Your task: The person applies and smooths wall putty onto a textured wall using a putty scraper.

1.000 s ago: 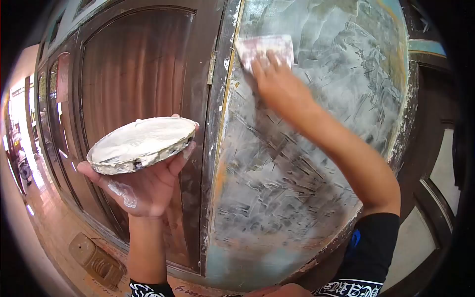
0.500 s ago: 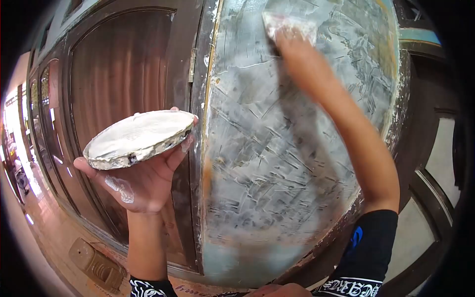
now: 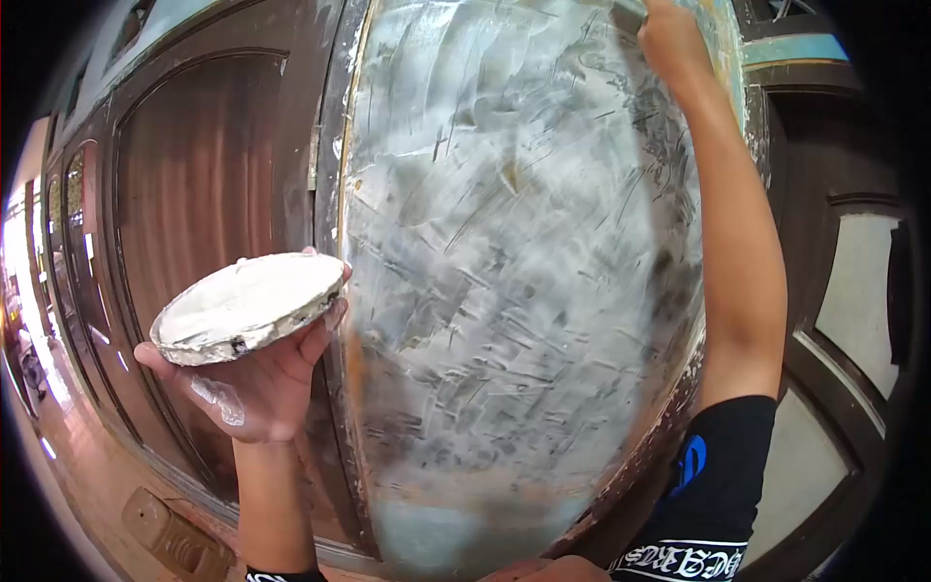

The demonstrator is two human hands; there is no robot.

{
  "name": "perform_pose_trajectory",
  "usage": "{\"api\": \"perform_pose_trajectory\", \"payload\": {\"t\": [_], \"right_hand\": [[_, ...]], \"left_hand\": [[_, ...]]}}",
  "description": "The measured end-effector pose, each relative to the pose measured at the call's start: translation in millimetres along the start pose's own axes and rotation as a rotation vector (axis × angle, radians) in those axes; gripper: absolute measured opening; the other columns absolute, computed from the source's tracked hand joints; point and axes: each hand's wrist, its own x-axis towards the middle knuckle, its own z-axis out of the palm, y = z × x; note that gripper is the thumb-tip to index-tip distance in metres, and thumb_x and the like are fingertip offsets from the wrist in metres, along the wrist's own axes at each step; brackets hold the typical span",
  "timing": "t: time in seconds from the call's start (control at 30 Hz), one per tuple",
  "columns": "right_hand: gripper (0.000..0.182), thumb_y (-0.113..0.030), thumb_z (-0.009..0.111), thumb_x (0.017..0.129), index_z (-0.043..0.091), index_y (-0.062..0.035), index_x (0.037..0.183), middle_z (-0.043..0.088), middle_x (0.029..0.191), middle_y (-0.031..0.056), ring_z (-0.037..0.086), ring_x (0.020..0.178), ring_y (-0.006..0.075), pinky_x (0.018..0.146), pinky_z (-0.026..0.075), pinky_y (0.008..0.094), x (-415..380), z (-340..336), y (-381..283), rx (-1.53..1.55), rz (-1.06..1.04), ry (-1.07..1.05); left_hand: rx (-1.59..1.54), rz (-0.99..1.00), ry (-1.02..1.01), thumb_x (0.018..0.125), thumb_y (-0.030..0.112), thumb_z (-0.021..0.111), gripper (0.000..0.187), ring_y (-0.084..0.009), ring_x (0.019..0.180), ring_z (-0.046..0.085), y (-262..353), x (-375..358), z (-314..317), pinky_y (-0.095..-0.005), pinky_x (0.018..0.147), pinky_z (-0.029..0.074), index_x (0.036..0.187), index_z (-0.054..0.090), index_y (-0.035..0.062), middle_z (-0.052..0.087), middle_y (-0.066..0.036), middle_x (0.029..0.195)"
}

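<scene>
My left hand (image 3: 257, 393) supports a round shallow lid (image 3: 199, 355) from below, its fingers and thumb at the rim. Smooth white putty (image 3: 257, 294) covers its top, and a dried white smear marks my palm. My right hand (image 3: 676, 44) is raised high at the top edge of the view, against the upper right of a grey-and-white smeared panel (image 3: 504, 262). Its fingers are closed on a putty knife, which is mostly cut off by the top edge; earlier its wide, white-coated blade lay against the panel.
Left of the panel stands a dark wooden door (image 3: 199, 155) with a worn, paint-flecked frame. Dark wood with pale insets (image 3: 858, 291) lies to the right. A brown plastic object (image 3: 175, 533) rests on the tiled floor at lower left.
My right hand has moved up and to the right across the panel with the putty knife. The lid and my left hand appear slightly lower and further left as the view shifts.
</scene>
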Motion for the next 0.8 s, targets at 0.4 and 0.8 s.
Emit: {"api": "perform_pose_trajectory", "payload": {"t": [0.4,0.8], "right_hand": [[0.028,0.003,0.055,0.075,0.073,-0.003,0.095,0.068,0.094,0.0277,0.068,0.091,0.0422,0.076,0.053,0.0441,29,3,59,-0.198,-0.112,-0.284],[0.041,0.01,0.048,0.079,0.067,-0.0016,0.113,0.066,0.094,0.0281,0.064,0.091,0.0446,0.08,0.05,0.0408,33,-22,74,-0.17,-0.526,0.002]], "left_hand": [[0.039,0.043,-0.025,0.08,0.072,0.063,0.112,-0.0649,0.138,0.011,-54,-4,18,-0.0687,0.113,0.025,0.15,0.022,-0.0053,0.014,-0.043,0.151],[-0.06,-0.009,-0.055,0.076,0.074,0.065,0.116,-0.0654,0.138,0.013,-70,13,11,-0.0694,0.113,0.026,0.151,0.024,-0.0036,0.014,-0.042,0.152]]}}
